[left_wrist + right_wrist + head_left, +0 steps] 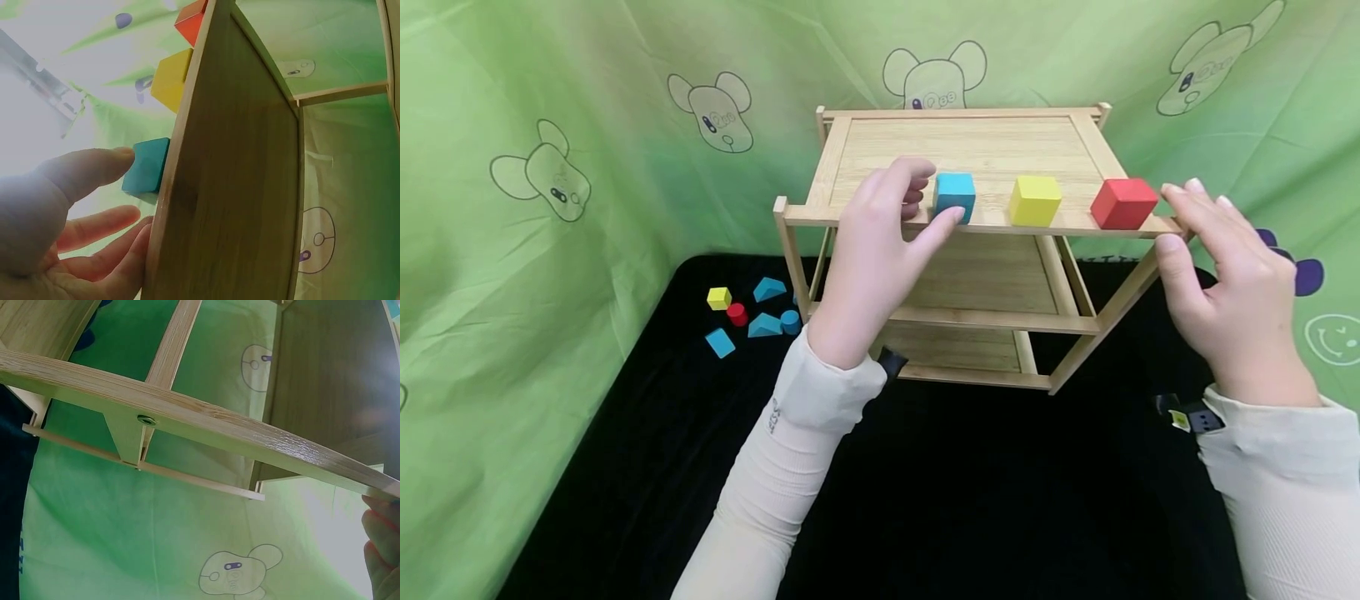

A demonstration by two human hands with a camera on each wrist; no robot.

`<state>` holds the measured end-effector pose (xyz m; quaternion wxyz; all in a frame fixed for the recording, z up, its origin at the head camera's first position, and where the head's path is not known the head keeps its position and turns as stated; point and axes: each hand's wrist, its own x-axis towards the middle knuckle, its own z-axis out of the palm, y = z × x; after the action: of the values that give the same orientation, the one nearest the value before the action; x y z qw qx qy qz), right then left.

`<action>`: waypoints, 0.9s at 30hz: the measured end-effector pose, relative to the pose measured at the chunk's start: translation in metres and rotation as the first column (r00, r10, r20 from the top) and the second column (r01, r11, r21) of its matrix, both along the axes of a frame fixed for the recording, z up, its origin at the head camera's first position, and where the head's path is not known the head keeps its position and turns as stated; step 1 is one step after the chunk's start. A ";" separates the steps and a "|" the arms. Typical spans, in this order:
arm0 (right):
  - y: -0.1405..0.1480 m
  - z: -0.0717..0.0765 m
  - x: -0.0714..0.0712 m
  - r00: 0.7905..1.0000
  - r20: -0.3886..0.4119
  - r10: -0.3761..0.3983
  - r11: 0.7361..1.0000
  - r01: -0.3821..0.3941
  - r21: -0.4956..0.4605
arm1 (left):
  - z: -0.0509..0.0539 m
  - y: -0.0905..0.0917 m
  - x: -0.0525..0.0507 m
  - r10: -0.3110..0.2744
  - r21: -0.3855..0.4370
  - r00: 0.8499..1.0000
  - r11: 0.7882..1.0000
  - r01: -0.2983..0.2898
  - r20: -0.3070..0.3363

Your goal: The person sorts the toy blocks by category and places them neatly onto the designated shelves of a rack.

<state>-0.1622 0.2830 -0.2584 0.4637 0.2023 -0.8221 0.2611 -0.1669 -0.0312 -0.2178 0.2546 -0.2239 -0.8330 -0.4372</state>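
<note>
A blue cube (954, 196) sits near the left of the front edge of a three-tier wooden shelf (970, 150), on its top board. My left hand (880, 242) reaches around it: the thumb overlaps the cube's front, and the loosely bent fingers are to its left with a gap. In the left wrist view the thumb tip meets the corner of the blue cube (147, 165). A yellow cube (1034, 201) and a red cube (1124, 203) continue the row rightward. My right hand (1240, 287) holds the shelf's front right corner, thumb in front, fingers along the side.
On the black cloth (647, 467) left of the shelf lie small blocks: a yellow cube (718, 298), a red cylinder (737, 314), a blue cylinder (790, 322), blue triangular blocks (765, 326) and a blue rectangular block (720, 342). A green curtain (625, 50) hangs behind.
</note>
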 end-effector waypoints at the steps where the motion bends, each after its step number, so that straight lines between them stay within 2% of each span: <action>1: 0.000 0.000 0.000 1.000 0.000 -0.002 1.000 0.002 0.000 | 0.000 -0.001 0.001 -0.004 0.007 1.000 1.000 0.004 -0.007; 7: 0.000 0.000 0.000 1.000 0.003 -0.006 1.000 0.006 -0.001 | -0.004 -0.007 0.007 0.006 0.033 0.999 0.999 -0.004 -0.051; 13: -0.001 -0.001 -0.001 1.000 0.000 -0.007 1.000 0.007 -0.007 | -0.013 -0.016 0.012 0.025 0.077 0.994 0.997 -0.016 -0.111; 20: -0.001 -0.001 -0.001 1.000 -0.007 -0.010 1.000 0.010 -0.017 | -0.023 -0.028 0.016 0.096 0.067 0.977 0.994 -0.085 -0.192; 27: -0.002 -0.001 -0.001 1.000 -0.009 -0.009 0.999 0.009 -0.031 | -0.034 -0.043 0.016 0.146 0.138 0.956 0.984 -0.113 -0.255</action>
<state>-0.1635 0.2807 -0.2597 0.4720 0.1925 -0.8167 0.2707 -0.1513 -0.0739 -0.2520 0.4046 -0.2092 -0.7763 -0.4357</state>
